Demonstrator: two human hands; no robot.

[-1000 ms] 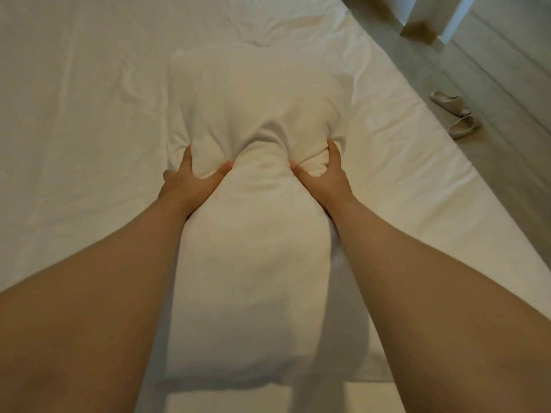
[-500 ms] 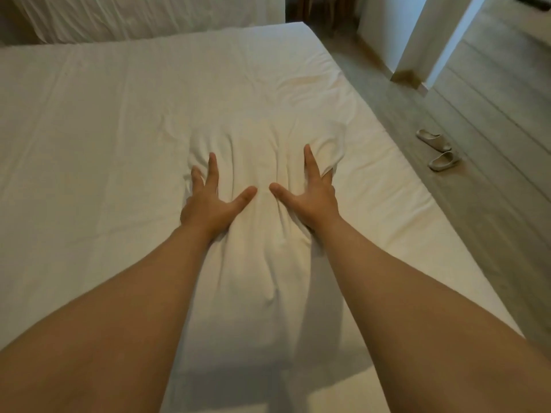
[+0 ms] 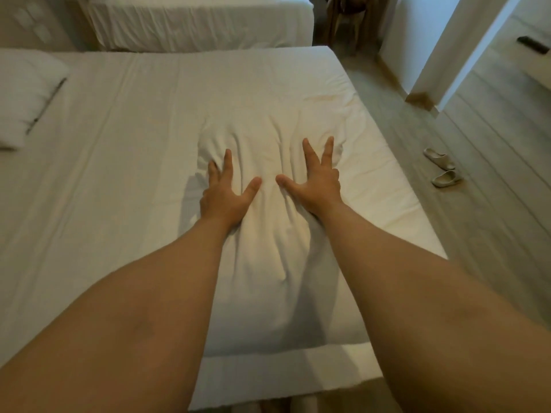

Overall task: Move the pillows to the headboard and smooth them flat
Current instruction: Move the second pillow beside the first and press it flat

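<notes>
A white pillow (image 3: 268, 263) lies lengthwise on the white bed (image 3: 134, 174), near its right side. My left hand (image 3: 228, 192) presses flat on the pillow's far left part, fingers spread. Beside it, my right hand (image 3: 316, 180) lies flat on the far right part, fingers spread too. Neither hand grips the fabric. The pillow is creased between and beyond the hands. A second white pillow (image 3: 26, 93) rests at the bed's far left edge, well away from both hands.
Another white bed (image 3: 199, 22) stands beyond this one. To the right is wooden floor with a pair of pale slippers (image 3: 442, 169). A white wall corner (image 3: 429, 93) juts out at the back right.
My hands went from squeezing the pillow's middle to lying flat with spread fingers further up it. The view has lifted, bringing the second pillow and the other bed into sight.
</notes>
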